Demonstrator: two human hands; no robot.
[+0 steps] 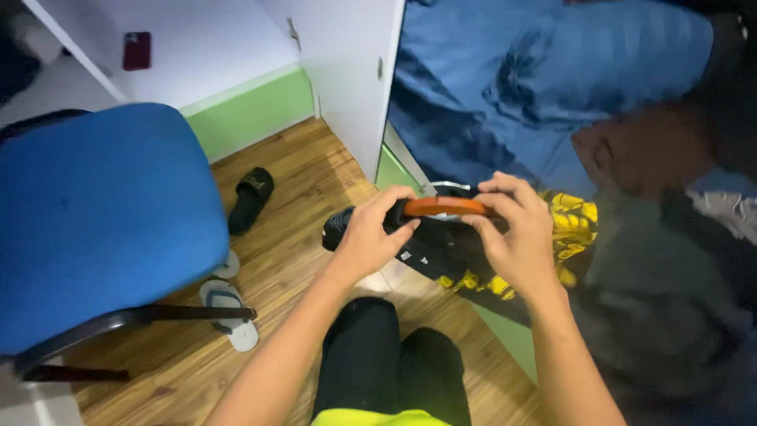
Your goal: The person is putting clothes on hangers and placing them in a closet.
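Observation:
My left hand (371, 234) and my right hand (514, 231) together grip an orange clothes hanger (444, 207) that carries a black garment with yellow print (473, 260). The left fingers curl over the hanger's left end, the right fingers pinch its right end. A thin metal hook (443, 186) rises from the hanger's middle. The garment hangs down in front of an open wardrobe packed with clothes, a blue garment (544, 79) uppermost.
A blue office chair (95, 213) stands at the left on the wooden floor (307, 189). Beside it lie a black slipper (251, 197) and pale flip-flops (229, 304). A white wardrobe door (347, 71) stands open. A dark red phone (136, 50) lies on a white surface.

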